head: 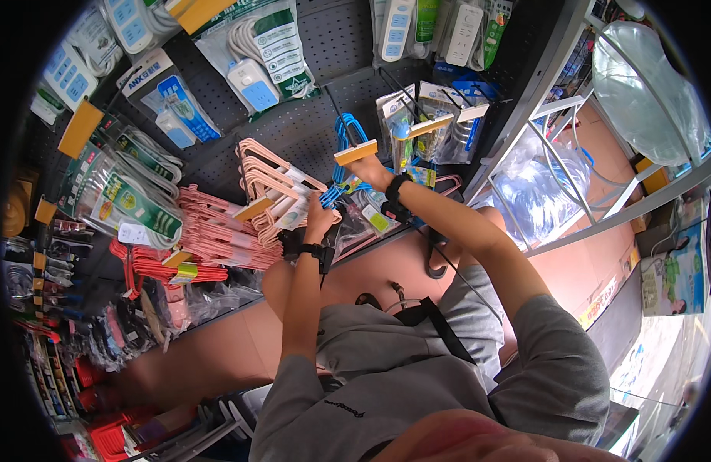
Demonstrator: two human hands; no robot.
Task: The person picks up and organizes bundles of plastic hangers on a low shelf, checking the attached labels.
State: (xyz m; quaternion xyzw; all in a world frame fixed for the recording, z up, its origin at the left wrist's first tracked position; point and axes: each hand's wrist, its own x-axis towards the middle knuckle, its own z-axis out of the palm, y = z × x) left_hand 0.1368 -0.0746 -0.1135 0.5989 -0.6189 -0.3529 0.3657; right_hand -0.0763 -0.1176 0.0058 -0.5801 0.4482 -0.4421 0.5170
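Blue clothes hangers (345, 136) hang on a hook of the black pegboard, behind a yellow-and-white tag holder (355, 152). My right hand (368, 172) is just beneath that holder, at the blue hangers; its fingers are partly hidden. My left hand (319, 215) is closed on the hooked ends of blue hangers (333, 195), to the lower left of my right hand. Peach-coloured clothes hangers (274, 173) with white paper bands hang directly left of my left hand. Pink clothes hangers (217, 228) and red clothes hangers (153, 265) hang further left.
Packaged power strips (257, 86) hang above on the pegboard (338, 34). Blister-packed goods (433, 130) hang to the right. A white metal frame (523, 173) stands at the right, with plastic-wrapped goods (543, 190) behind it. Red plastic items (110, 436) lie at the lower left.
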